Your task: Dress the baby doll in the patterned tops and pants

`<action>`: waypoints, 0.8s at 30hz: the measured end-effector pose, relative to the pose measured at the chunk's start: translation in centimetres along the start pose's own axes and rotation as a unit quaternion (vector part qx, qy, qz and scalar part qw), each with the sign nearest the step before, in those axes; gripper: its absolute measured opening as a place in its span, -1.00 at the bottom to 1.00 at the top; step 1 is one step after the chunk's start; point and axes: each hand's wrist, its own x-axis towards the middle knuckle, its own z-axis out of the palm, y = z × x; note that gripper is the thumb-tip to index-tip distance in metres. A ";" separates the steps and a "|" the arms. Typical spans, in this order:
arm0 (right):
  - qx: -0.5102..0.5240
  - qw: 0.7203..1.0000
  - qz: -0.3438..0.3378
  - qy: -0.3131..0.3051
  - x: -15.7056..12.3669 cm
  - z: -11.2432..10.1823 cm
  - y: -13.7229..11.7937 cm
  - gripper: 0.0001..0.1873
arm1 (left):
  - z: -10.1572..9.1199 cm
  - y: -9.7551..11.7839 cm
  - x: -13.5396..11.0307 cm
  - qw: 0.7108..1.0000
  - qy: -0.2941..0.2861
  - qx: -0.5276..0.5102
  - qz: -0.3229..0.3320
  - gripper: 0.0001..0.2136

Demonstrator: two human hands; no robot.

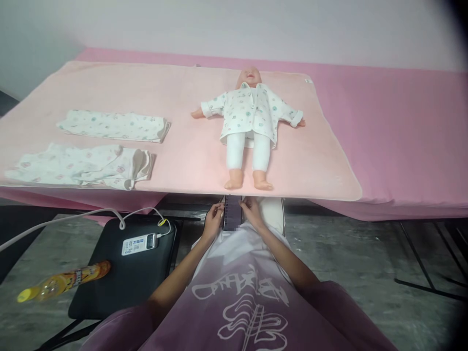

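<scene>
Below the table's front edge, my left hand (214,219) grips the left side of a dark smartphone (233,213). My right hand (251,210) is at the phone's right side, its thumb against the screen edge. Above them on the table lies a baby doll (250,114) on its back, arms spread, in a white patterned jacket and white leggings, feet bare. To its left are two folded pieces of white patterned baby clothing: one farther back (115,126), and a looser one (80,165) near the front edge.
A pale pink blanket (190,161) covers much of the pink-sheeted table (395,136). On the black chair (127,287) at left are a power bank (139,243) with a white cable and a yellow-capped drink bottle (64,282). Black metal legs (420,273) stand at right.
</scene>
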 end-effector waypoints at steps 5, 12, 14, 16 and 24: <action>0.001 1.000 0.011 0.003 0.2 0.3 0.2 -0.62 | -0.2 -0.5 -0.3 1.000 0.002 -0.001 0.011 -0.57; 0.005 1.000 0.013 -0.001 0.0 0.0 0.4 -0.61 | -0.1 -0.4 -0.5 1.000 0.003 0.006 0.017 -0.59; 0.009 1.000 0.014 -0.005 -0.6 -0.5 0.5 -0.61 | -0.3 -0.3 -0.8 1.000 0.000 0.004 0.015 -0.59; 0.017 0.999 0.025 -0.020 -1.6 -1.0 0.7 -0.59 | -0.5 -0.3 -1.1 1.000 -0.003 0.003 0.007 -0.59; 0.097 0.972 0.114 -0.184 -5.0 -1.5 0.6 -0.59 | -1.0 -0.7 -1.2 1.000 -0.027 0.011 0.000 -0.52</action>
